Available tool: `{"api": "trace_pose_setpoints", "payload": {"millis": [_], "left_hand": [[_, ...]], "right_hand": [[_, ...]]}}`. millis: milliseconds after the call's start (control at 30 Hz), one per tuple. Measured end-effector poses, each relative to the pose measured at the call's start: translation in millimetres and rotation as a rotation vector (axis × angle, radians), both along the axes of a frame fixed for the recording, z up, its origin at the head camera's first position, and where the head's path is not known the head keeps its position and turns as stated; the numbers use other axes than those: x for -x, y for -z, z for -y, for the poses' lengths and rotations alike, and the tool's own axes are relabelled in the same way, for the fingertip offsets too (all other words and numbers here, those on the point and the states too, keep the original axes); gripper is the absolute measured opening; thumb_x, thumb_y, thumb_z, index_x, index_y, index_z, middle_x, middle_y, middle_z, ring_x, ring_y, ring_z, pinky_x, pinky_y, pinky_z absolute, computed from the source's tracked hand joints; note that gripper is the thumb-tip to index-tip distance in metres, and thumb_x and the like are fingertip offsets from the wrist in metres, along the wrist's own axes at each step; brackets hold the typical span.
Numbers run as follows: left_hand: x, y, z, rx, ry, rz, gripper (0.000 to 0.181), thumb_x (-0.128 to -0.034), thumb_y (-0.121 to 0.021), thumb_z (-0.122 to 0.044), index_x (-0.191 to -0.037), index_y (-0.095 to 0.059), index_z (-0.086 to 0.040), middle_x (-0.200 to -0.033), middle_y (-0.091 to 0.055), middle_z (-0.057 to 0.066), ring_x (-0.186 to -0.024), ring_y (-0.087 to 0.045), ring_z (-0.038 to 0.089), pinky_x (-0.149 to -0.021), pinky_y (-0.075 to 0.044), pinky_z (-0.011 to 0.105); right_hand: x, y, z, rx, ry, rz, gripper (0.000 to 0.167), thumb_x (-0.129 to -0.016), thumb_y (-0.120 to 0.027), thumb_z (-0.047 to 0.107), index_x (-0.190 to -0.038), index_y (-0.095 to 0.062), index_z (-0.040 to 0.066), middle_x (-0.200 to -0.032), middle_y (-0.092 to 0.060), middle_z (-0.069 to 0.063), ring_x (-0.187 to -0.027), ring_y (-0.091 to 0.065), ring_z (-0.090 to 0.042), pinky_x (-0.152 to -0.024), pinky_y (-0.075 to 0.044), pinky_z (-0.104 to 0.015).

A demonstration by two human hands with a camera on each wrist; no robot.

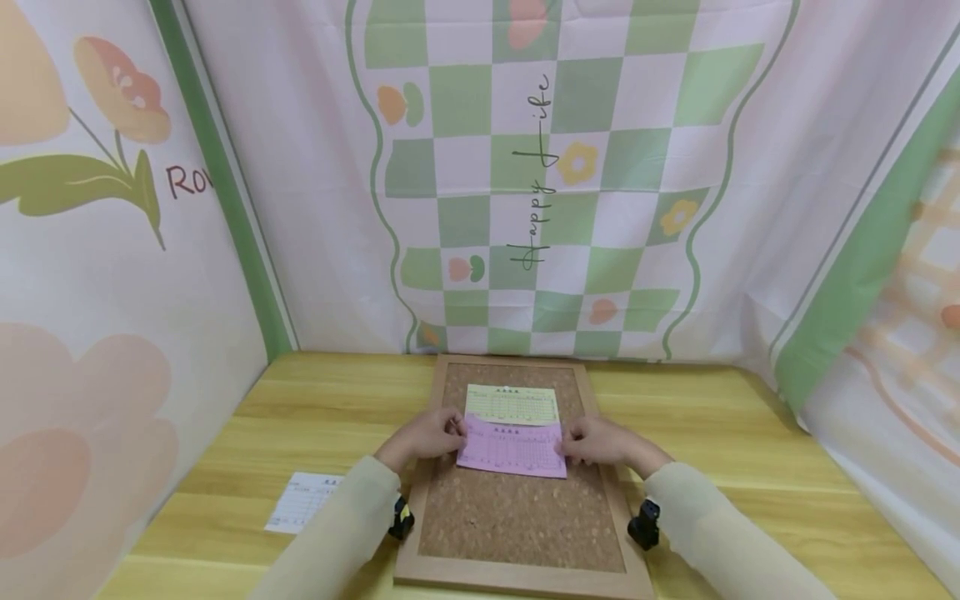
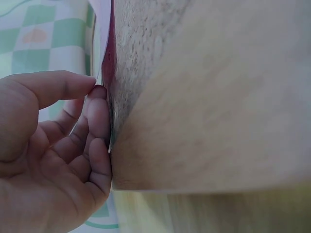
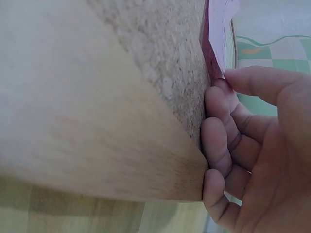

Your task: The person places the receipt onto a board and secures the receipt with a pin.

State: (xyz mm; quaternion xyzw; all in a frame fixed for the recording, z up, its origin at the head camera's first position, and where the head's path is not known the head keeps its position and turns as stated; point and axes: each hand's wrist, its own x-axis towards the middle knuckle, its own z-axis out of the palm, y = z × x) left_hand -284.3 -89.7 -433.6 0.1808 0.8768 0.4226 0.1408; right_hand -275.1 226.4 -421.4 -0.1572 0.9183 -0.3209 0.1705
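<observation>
On yellow wood-grain table (image 1: pixel 697 408), found pink paper rectangle (image 1: pixel 511 451) pinched over wood-framed corkboard (image 1: pixel 517 521) by left hand (image 1: pixel 427 434) and right hand (image 1: pixel 598 440), presumably for steadiness.

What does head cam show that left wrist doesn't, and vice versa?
Head only: the yellow slip, the white slip on the table, the right hand and the "Happy Life" lettering.

Left wrist only: the palm side of the left hand, with the thumb and a fingertip close up at the edge of the pink slip.

Both: left hand, pink slip, wood-framed corkboard, table, checkered curtain.
</observation>
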Motion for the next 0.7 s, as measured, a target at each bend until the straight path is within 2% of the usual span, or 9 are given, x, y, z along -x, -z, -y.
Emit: {"api": "trace_pose_setpoints", "payload": {"millis": [333, 700], "left_hand": [[1.7, 1.4, 0.2, 0.043, 0.003, -0.002, 0.007, -0.0938, -0.067, -0.009, -0.095, -0.06, -0.008, -0.084, -0.058, 0.004, -0.071, -0.053, 0.016, -0.062, -0.044, 0.029], [-1.1, -0.5, -0.5, 0.039, 0.004, 0.018, 0.008, -0.093, -0.068, -0.009, -0.096, -0.06, -0.007, -0.084, -0.059, 0.004, -0.07, -0.053, 0.016, -0.06, -0.043, 0.029]], "right_hand": [[-0.9, -1.5, 1.4, -0.023, -0.01, -0.016, 0.03, -0.096, -0.067, 0.021, -0.07, -0.06, 0.007, -0.064, -0.053, 0.002, -0.057, -0.043, -0.011, -0.053, -0.033, -0.026], [2.7, 0.7, 0.7, -0.028, -0.017, -0.009, 0.032, -0.095, -0.067, 0.02, -0.068, -0.057, 0.009, -0.061, -0.05, 0.003, -0.054, -0.041, -0.011, -0.052, -0.031, -0.025]]}}
